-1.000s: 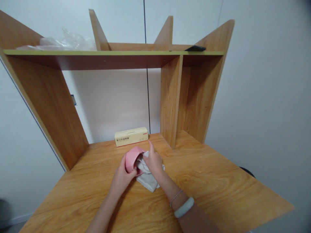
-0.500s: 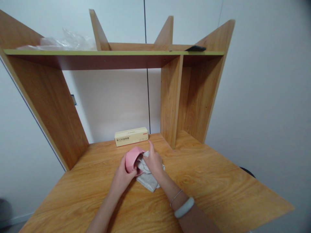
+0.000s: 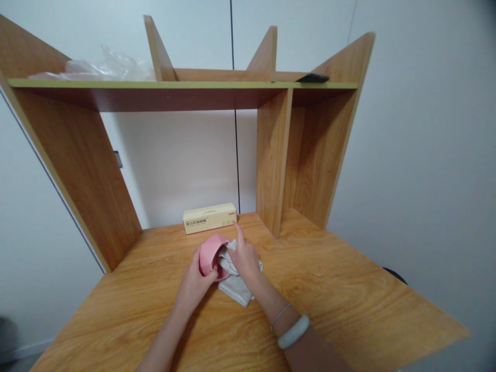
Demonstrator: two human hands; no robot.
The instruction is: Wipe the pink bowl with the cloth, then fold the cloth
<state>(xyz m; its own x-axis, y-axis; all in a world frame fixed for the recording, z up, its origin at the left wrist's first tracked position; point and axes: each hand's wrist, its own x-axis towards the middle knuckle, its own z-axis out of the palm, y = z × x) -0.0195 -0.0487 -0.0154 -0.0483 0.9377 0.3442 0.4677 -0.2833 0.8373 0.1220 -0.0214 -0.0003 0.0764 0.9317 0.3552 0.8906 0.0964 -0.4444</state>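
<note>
My left hand grips a pink bowl, tilted on its side above the wooden desk. Its opening faces right. My right hand presses a grey cloth into the bowl's opening, with the index finger stretched forward. The lower part of the cloth hangs down onto the desk under my right wrist. A pale bangle and a thin chain bracelet sit on my right forearm.
A long beige box lies at the back of the desk against the wall. A wooden hutch with an upper shelf stands over the desk; crumpled clear plastic and a dark flat object lie on it. An upright divider stands right of the hands.
Almost nothing differs; my right hand and the cloth have shifted very slightly against the bowl.
</note>
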